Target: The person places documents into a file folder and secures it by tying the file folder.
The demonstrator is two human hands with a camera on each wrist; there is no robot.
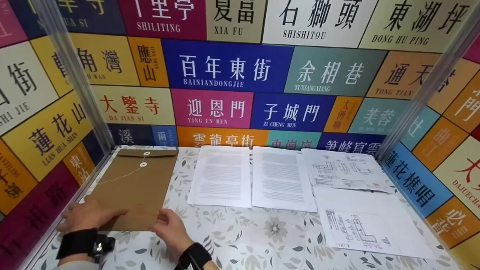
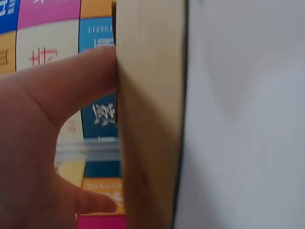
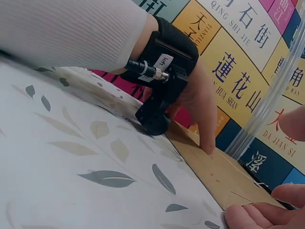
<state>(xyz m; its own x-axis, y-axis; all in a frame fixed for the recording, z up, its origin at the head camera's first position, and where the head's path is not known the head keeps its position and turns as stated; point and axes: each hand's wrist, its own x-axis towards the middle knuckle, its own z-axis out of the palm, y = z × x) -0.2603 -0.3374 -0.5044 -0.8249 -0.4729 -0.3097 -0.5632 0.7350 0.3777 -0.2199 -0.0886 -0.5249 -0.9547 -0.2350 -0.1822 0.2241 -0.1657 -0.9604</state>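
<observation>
Envelope [image 1: 135,191] of smooth brown paper, rectangular, string-and-button fastened, flat on leaf-printed tabletop [image 1: 240,236], left of printed white sheets [image 1: 223,176]. At near end, spread left hand [image 1: 88,213] and loosely bent right hand [image 1: 171,228], grasping nothing; lettered wall [image 1: 228,69] behind.

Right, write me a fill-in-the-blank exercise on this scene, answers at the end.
1. As the person sees it, the brown envelope lies on the ____ side of the table.
2. The envelope's two round fasteners are coloured ____.
3. Behind both the left hand and the right hand, the wrist straps are coloured ____.
4. In the head view, the sheets with line drawings lie to the ____ of the printed text pages.

Missing words: left; white; black; right.
</observation>
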